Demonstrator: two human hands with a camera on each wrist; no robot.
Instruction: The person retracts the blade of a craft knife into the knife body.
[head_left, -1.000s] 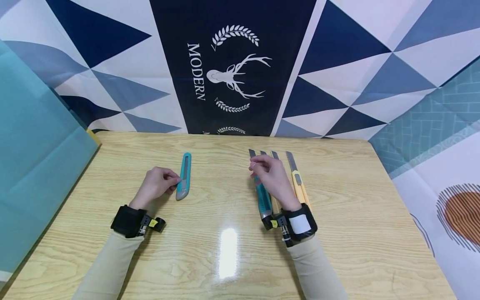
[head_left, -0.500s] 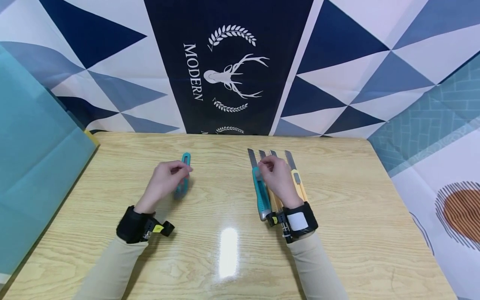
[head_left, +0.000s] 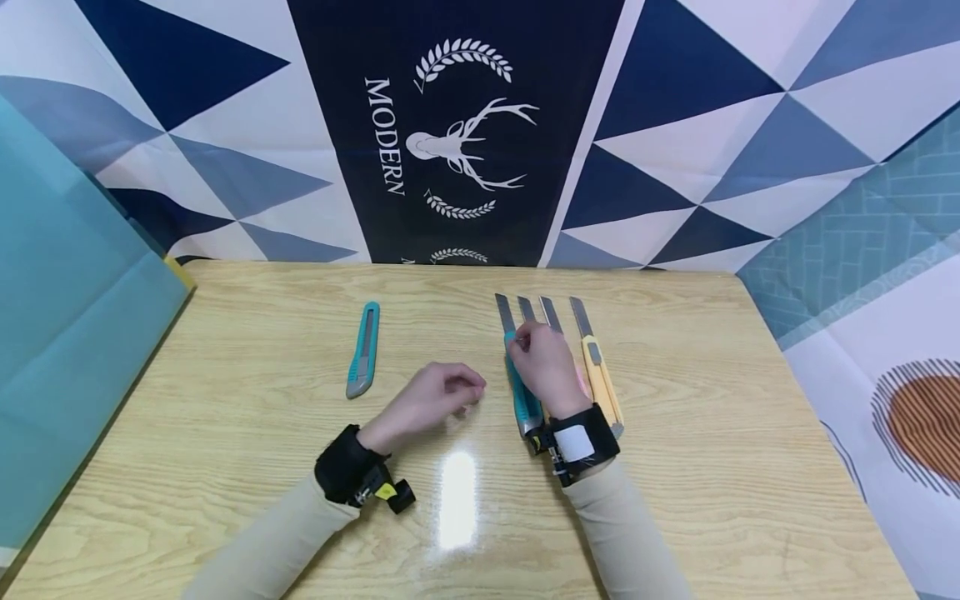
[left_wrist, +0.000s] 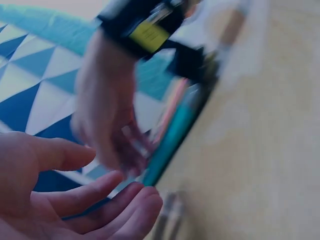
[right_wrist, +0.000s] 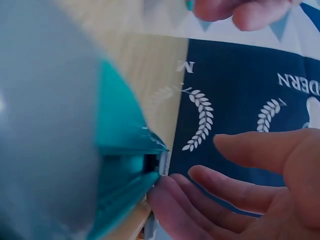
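Note:
A teal utility knife (head_left: 363, 350) lies on the left of the table, its blade drawn in. My left hand (head_left: 431, 396) hovers right of it with loosely bent fingers, holding nothing; in the left wrist view its thumb and fingers are apart. My right hand (head_left: 550, 367) is over a row of utility knives with blades extended. Leftmost there is a thick teal utility knife (head_left: 528, 408), at the right end a yellow utility knife (head_left: 602, 383). The hand hides most of those between; a bit of pink shows. In the right wrist view the fingertips (right_wrist: 165, 200) are beside the teal knife, thumb apart.
The wooden table (head_left: 262, 467) ends at a patterned backdrop (head_left: 457, 133). A light blue panel (head_left: 75, 317) stands along the left edge. Bare blades (head_left: 550, 312) point toward the far edge. Light glares on the tabletop in front.
My left hand has left the teal knife on the left and moved right toward the table's middle. My right hand stays over the row, shifting slightly.

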